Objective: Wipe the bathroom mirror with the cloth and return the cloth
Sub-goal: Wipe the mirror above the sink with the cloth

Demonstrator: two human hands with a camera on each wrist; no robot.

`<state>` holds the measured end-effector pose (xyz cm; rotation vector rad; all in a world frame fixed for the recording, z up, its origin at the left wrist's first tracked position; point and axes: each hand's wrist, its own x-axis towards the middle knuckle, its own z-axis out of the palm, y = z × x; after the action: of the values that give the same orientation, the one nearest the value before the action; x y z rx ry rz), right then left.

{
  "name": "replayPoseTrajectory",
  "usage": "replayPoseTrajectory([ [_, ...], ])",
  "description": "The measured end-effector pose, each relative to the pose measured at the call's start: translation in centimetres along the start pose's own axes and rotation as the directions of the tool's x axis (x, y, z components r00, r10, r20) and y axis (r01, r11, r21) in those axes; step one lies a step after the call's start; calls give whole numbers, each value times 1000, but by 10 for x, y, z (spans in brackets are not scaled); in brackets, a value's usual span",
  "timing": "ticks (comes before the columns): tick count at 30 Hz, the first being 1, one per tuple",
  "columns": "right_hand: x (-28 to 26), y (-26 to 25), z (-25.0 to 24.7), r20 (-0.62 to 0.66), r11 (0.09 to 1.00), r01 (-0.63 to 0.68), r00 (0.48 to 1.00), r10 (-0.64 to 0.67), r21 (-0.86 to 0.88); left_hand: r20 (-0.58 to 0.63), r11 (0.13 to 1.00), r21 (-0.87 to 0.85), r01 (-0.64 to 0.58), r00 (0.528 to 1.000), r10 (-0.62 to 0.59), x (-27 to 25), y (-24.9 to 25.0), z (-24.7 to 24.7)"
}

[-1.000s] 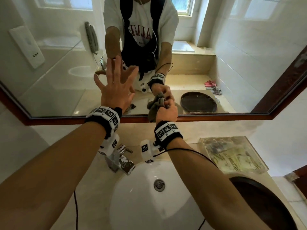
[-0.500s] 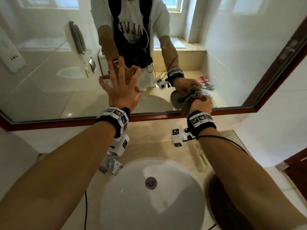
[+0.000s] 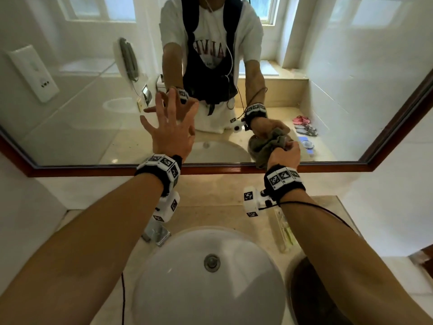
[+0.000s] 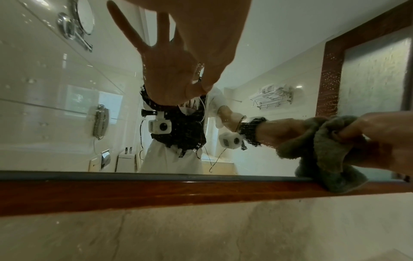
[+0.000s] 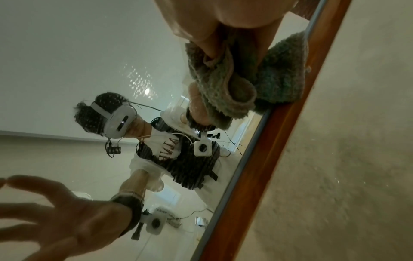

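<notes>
The mirror hangs above the counter in a dark wooden frame. My left hand lies flat on the glass with its fingers spread, left of centre. My right hand grips a bunched grey-green cloth and presses it against the glass at the bottom edge, where its lower fold overlaps the frame. In the left wrist view the cloth and right hand sit at the far right. The right wrist view shows the fingers curled into the cloth, and the left hand at the lower left.
Below the mirror lies a beige counter with a white sink and a chrome tap under my left wrist. A clear tray and a dark round dish sit to the sink's right. A white wall closes the right side.
My right hand has slid the cloth to the right along the bottom edge of the mirror. My left hand has stayed spread on the glass.
</notes>
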<state>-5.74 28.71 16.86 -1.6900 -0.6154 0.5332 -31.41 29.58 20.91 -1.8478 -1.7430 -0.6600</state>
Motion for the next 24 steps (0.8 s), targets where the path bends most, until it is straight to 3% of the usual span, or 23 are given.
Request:
replayPoseTrajectory([
  [5,-21,7,18,21,998,8,1000,-7,-60,4,997,-44,57,998,-56,1,-18,0],
  [18,-116,15,102,59,971,66,997,-54,-230,58,999,7,-41,998,41,-8,-122,6],
  [24,-172,10,150,155,962,112,985,-75,-249,115,998,-9,-61,991,61,-16,-152,9],
])
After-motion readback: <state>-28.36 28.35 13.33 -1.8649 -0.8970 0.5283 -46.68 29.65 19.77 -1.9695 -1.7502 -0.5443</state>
